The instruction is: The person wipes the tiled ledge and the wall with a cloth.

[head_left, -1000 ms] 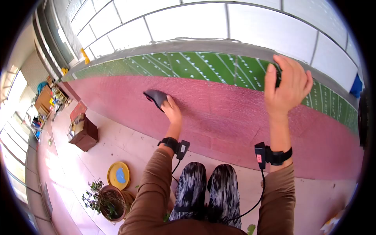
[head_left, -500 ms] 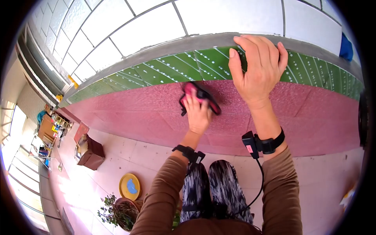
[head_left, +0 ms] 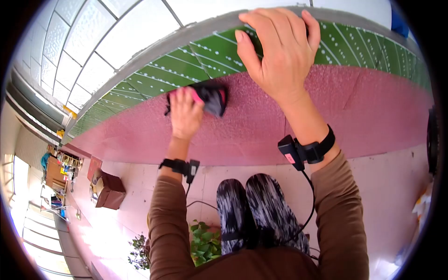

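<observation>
My left hand (head_left: 185, 114) presses a pink-and-black cloth (head_left: 213, 99) against the red tiled surface (head_left: 261, 133), just below the green tile strip (head_left: 172, 70). The cloth is crumpled and blurred by motion, with grey showing on its right part. My left fingers lie over its pink side. Farther up on the right, my right hand (head_left: 282, 53) rests on the green strip with its fingertips at the grey edge (head_left: 224, 22). Its fingers are apart and slightly bent, the thumb held away, with nothing in them. Whitish speckles cover the red surface around the cloth.
White wall tiles (head_left: 126, 39) lie beyond the grey edge. Below are pale floor tiles (head_left: 140, 179), a brown box (head_left: 109, 189), and a leafy plant (head_left: 205, 242) near my legs (head_left: 268, 205). A black wrist device (head_left: 301, 151) trails a cable by my right arm.
My left hand has moved left with the cloth along the red surface. The view has shifted; my right hand stays on the green strip, appearing higher and farther left.
</observation>
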`<action>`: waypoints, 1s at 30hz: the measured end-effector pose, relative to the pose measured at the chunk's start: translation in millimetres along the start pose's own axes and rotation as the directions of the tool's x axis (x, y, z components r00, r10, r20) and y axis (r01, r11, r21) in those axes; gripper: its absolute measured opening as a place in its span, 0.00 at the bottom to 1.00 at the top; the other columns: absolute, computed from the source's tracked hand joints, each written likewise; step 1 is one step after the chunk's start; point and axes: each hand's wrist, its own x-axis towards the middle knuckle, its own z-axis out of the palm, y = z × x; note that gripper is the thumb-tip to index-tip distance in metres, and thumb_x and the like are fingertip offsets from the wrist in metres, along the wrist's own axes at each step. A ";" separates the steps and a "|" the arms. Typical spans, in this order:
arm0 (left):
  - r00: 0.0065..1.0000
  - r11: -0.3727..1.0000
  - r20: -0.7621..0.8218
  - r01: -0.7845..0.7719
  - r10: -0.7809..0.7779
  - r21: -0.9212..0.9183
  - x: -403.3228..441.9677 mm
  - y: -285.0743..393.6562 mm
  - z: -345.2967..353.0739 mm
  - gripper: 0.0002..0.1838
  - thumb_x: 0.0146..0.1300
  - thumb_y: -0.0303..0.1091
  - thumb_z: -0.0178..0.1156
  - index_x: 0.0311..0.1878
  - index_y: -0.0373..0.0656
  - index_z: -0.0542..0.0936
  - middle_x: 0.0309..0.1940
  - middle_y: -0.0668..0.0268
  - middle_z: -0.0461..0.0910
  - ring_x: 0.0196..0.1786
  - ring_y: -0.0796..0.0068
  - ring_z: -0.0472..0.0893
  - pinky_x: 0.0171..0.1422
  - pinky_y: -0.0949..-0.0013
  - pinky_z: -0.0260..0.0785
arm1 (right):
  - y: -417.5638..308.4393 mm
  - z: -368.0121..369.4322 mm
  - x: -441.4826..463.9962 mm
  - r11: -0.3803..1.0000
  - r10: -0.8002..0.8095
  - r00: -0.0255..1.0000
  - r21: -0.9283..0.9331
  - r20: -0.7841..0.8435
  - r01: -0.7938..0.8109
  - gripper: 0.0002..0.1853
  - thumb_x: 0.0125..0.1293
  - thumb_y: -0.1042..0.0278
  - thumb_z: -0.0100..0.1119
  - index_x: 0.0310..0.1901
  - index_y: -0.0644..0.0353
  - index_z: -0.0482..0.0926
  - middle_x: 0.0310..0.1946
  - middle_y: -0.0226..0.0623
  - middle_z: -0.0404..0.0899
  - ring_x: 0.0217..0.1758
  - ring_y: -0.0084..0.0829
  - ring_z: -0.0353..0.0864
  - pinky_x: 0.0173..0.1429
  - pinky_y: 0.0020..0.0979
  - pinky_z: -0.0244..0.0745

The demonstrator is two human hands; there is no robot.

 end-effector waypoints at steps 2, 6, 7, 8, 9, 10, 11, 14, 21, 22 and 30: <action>0.998 0.999 -0.049 0.036 -0.034 0.035 12.2 -3.3 -7.1 0.21 0.53 0.34 0.56 0.53 0.52 0.75 0.61 0.48 0.62 0.66 0.44 0.60 0.67 0.39 0.51 | 1.1 -12.0 1.5 0.997 0.070 0.991 0.030 0.116 -0.074 0.13 0.54 0.65 0.60 0.42 0.55 0.78 0.44 0.34 0.77 0.52 0.36 0.73 0.62 0.44 0.56; 0.986 0.989 -0.076 0.144 -0.147 -0.042 -3.2 16.8 13.5 0.29 0.54 0.31 0.51 0.63 0.47 0.69 0.65 0.42 0.56 0.67 0.35 0.55 0.68 0.37 0.47 | 13.8 13.8 -4.6 0.993 -0.026 0.983 0.111 -0.181 0.047 0.10 0.54 0.63 0.60 0.36 0.57 0.77 0.34 0.33 0.76 0.44 0.34 0.73 0.61 0.44 0.55; 0.978 0.980 -0.074 0.192 -0.195 -0.053 -17.6 25.9 22.5 0.29 0.54 0.31 0.50 0.64 0.47 0.69 0.65 0.42 0.55 0.67 0.34 0.54 0.69 0.37 0.46 | 13.0 14.2 -5.3 0.992 -0.031 0.984 0.112 -0.176 0.052 0.10 0.54 0.63 0.60 0.36 0.57 0.77 0.35 0.33 0.76 0.44 0.35 0.73 0.61 0.45 0.55; 0.979 0.978 -0.043 0.198 -0.201 -0.068 -32.1 35.1 29.6 0.28 0.55 0.32 0.51 0.63 0.47 0.70 0.62 0.42 0.58 0.67 0.34 0.54 0.69 0.37 0.47 | 12.1 14.4 -6.1 0.992 -0.037 0.985 0.113 -0.171 0.057 0.10 0.54 0.63 0.60 0.37 0.57 0.77 0.36 0.34 0.76 0.45 0.35 0.73 0.61 0.45 0.55; 0.978 0.977 -0.038 0.204 -0.207 -0.065 -48.0 42.2 37.3 0.28 0.55 0.32 0.51 0.63 0.47 0.70 0.62 0.42 0.58 0.67 0.34 0.54 0.69 0.37 0.47 | 12.3 14.5 -5.0 0.993 -0.048 0.983 0.099 -0.178 0.067 0.10 0.54 0.63 0.59 0.37 0.57 0.77 0.36 0.34 0.76 0.45 0.35 0.73 0.61 0.45 0.55; 0.983 0.981 0.026 0.183 -0.182 -0.062 -62.7 48.7 44.9 0.22 0.55 0.34 0.54 0.56 0.47 0.72 0.59 0.46 0.62 0.67 0.37 0.56 0.67 0.37 0.49 | 12.2 15.3 -4.8 0.993 -0.056 0.982 0.093 -0.182 0.074 0.10 0.54 0.63 0.59 0.36 0.57 0.77 0.36 0.34 0.76 0.45 0.35 0.73 0.61 0.45 0.56; 0.984 0.985 0.091 0.161 -0.155 -0.061 -77.7 53.9 51.2 0.16 0.55 0.36 0.56 0.48 0.46 0.75 0.57 0.49 0.65 0.67 0.39 0.58 0.66 0.37 0.51 | 12.1 16.2 -4.6 0.993 -0.063 0.980 0.087 -0.187 0.080 0.10 0.54 0.62 0.59 0.36 0.57 0.77 0.36 0.34 0.76 0.44 0.35 0.73 0.61 0.45 0.56; 0.974 0.990 0.212 0.107 -0.085 -0.095 -107.5 64.5 55.8 0.10 0.56 0.35 0.56 0.41 0.46 0.76 0.56 0.55 0.68 0.68 0.44 0.59 0.66 0.40 0.52 | 11.2 13.3 -2.6 0.993 -0.076 0.975 0.068 -0.209 0.092 0.10 0.55 0.62 0.58 0.36 0.57 0.77 0.36 0.34 0.76 0.44 0.35 0.74 0.61 0.44 0.56; 0.883 0.958 0.380 -0.216 0.274 -0.189 -119.1 56.3 16.2 0.19 0.54 0.33 0.54 0.51 0.52 0.77 0.64 0.66 0.64 0.71 0.59 0.57 0.68 0.48 0.53 | 4.5 -26.2 6.5 0.999 -0.035 0.993 0.043 0.112 0.030 0.15 0.61 0.61 0.53 0.46 0.60 0.76 0.47 0.40 0.75 0.56 0.39 0.71 0.66 0.46 0.53; 0.900 0.966 0.376 -0.147 0.220 -0.212 -112.2 56.1 2.0 0.19 0.55 0.33 0.55 0.53 0.51 0.77 0.59 0.66 0.70 0.67 0.60 0.65 0.66 0.56 0.59 | 11.8 -28.3 -1.1 0.988 -0.087 0.992 0.132 0.088 0.075 0.12 0.59 0.67 0.56 0.45 0.57 0.78 0.46 0.37 0.77 0.55 0.37 0.72 0.64 0.45 0.56; 0.363 -0.550 0.919 0.741 -0.153 -0.384 -19.9 67.1 -109.7 0.19 0.64 0.44 0.53 0.52 0.42 0.75 0.43 0.58 0.79 0.46 0.66 0.78 0.52 0.68 0.67 | -14.5 -117.8 -176.0 0.065 0.373 0.137 0.122 0.917 -0.990 0.35 0.62 0.55 0.62 0.67 0.56 0.60 0.65 0.42 0.63 0.66 0.37 0.64 0.67 0.38 0.60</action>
